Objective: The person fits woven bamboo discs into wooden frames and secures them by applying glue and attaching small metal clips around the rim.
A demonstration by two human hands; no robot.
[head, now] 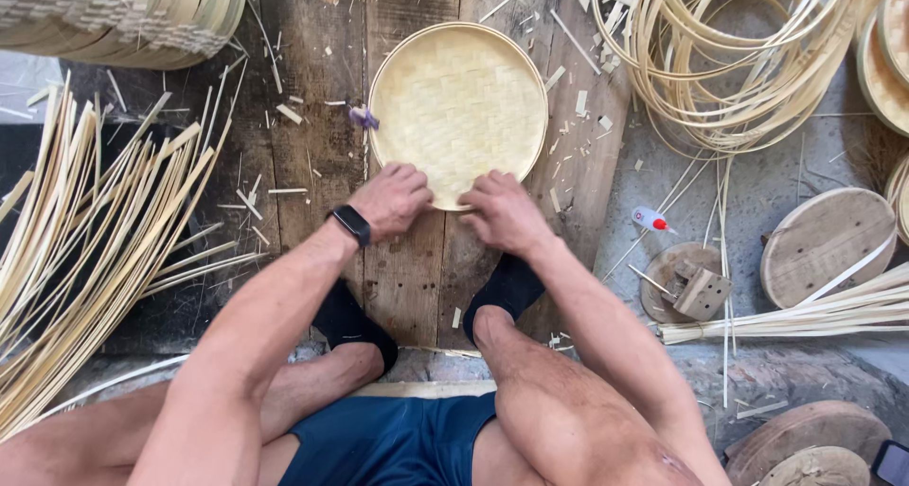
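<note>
Hands: left hand point(390, 200) and right hand point(502, 211) both curl closed on near rim of round woven bamboo tray point(458, 102) | tray: flat on plank floor point(312, 154), middle | bamboo strips point(85, 230): left edge.

Woven tray point(458, 107) on plank floor point(312, 145), centre; both hands at its near rim. Strip bundle point(85, 240) left; coiled hoops point(739, 60) and wooden discs point(826, 244) right.

Pale yellow checker-woven bamboo tray point(457, 102); dark brown plank floor point(322, 145); black wristband point(351, 225); navy shorts point(388, 439).
</note>
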